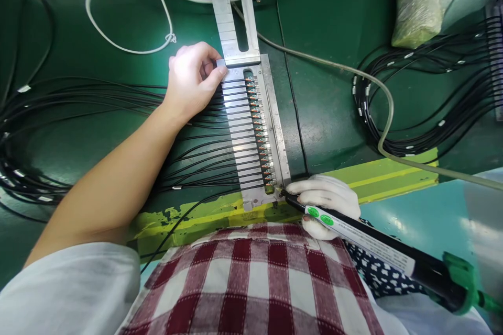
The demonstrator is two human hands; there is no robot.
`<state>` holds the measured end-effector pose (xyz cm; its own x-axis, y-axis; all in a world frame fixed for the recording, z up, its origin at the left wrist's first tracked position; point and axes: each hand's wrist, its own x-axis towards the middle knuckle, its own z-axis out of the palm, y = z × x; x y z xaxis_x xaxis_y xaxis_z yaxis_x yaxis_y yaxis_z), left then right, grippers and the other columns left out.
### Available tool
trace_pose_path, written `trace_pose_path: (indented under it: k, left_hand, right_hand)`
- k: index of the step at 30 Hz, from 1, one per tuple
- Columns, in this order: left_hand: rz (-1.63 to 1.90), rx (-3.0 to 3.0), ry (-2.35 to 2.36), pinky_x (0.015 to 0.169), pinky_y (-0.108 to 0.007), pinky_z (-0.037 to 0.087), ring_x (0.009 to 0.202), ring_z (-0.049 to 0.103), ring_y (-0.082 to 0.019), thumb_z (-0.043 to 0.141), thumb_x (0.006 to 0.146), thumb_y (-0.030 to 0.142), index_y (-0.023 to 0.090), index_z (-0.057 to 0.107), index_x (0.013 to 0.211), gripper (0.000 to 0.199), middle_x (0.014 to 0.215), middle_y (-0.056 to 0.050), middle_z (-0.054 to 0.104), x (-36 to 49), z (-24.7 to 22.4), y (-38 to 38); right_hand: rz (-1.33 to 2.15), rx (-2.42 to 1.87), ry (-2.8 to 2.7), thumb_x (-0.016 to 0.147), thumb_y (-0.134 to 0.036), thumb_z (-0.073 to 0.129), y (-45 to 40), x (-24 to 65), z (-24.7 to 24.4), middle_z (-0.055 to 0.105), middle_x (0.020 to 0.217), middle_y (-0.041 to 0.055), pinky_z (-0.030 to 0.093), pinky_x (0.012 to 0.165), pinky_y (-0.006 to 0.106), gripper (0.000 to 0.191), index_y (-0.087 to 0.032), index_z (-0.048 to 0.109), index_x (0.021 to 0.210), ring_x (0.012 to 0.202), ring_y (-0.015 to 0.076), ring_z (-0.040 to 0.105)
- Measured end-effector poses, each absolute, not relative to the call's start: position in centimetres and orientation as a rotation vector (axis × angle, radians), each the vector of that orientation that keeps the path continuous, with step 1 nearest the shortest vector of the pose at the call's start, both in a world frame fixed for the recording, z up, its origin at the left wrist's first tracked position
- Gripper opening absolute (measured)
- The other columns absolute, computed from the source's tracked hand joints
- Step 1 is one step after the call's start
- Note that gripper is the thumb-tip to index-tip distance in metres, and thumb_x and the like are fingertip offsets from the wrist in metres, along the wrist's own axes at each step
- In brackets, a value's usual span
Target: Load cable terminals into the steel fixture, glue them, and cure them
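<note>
A metal fixture plate (243,141) lies across the near edge of the bench, with a row of cable connectors (261,136) set along it. Black cables (200,167) run leftward from the connectors. My bare left hand (194,78) pinches the plate's upper left edge between thumb and fingers. In a white glove, my right hand (328,199) is wrapped round a black electric screwdriver (369,238) with green stickers and a green tail end. The driver's tip reaches the plate's lower right corner; whether it touches a screw is too small to tell.
A slotted metal bar (223,15) extends from the plate's far end. Coiled black cables (369,104) lie right, and more cables (27,167) lie left. A grey cord (334,65) crosses the green bench. A plastic-wrapped bundle (418,5) stands at the back right.
</note>
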<state>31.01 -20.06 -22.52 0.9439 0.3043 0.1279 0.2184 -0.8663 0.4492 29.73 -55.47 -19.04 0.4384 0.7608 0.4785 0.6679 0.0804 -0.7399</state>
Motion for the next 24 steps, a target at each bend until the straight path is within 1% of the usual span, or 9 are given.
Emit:
trace_pose_path:
  k: [3, 10, 17, 24]
  left_hand:
    - [0.298, 2.659, 0.371, 0.095, -0.049, 0.045, 0.092, 0.057, -0.019, 0.035, 0.091, 0.082, 0.005, 0.06, 0.107, 0.083, 0.081, 0.0, 0.052, 31.0, -22.46, -20.08]
    - [0.343, 2.643, 0.362, 0.095, -0.049, 0.045, 0.089, 0.056, -0.016, 0.05, 0.096, 0.068, 0.005, 0.062, 0.105, 0.065, 0.079, 0.001, 0.052, 30.93, -22.5, -20.13]
    - [0.353, 2.613, 0.364, 0.094, -0.048, 0.046, 0.088, 0.058, -0.018, 0.049, 0.092, 0.075, 0.006, 0.064, 0.105, 0.072, 0.079, 0.001, 0.054, 30.93, -22.58, -20.04]
    - [0.352, 2.607, 0.363, 0.097, -0.051, 0.046, 0.089, 0.057, -0.019, 0.056, 0.095, 0.064, 0.008, 0.063, 0.102, 0.057, 0.078, 0.001, 0.052, 30.98, -22.69, -20.01]
  right_hand:
    - [0.115, -1.621, -1.277, 0.087, -0.029, 0.063, -55.53, 29.7, -19.15, 0.079, 0.096, 0.0112, 0.062, 0.066, 0.032, 0.016, -0.019, 0.064, 0.099, 0.078, 0.0207, 0.077]
    - [0.115, -1.625, -1.285, 0.088, -0.03, 0.063, -55.49, 29.8, -19.18, 0.078, 0.097, 0.0116, 0.062, 0.066, 0.031, 0.016, -0.019, 0.063, 0.1, 0.08, 0.0205, 0.077]
    - [0.1, -1.635, -1.283, 0.09, -0.032, 0.062, -55.17, 29.87, -19.04, 0.079, 0.096, 0.0121, 0.062, 0.067, 0.032, 0.016, -0.02, 0.063, 0.101, 0.082, 0.0206, 0.077]
    - [0.101, -1.643, -1.289, 0.09, -0.03, 0.063, -55.37, 29.81, -19.12, 0.078, 0.097, 0.0121, 0.062, 0.071, 0.031, 0.016, -0.018, 0.063, 0.101, 0.085, 0.0202, 0.077]
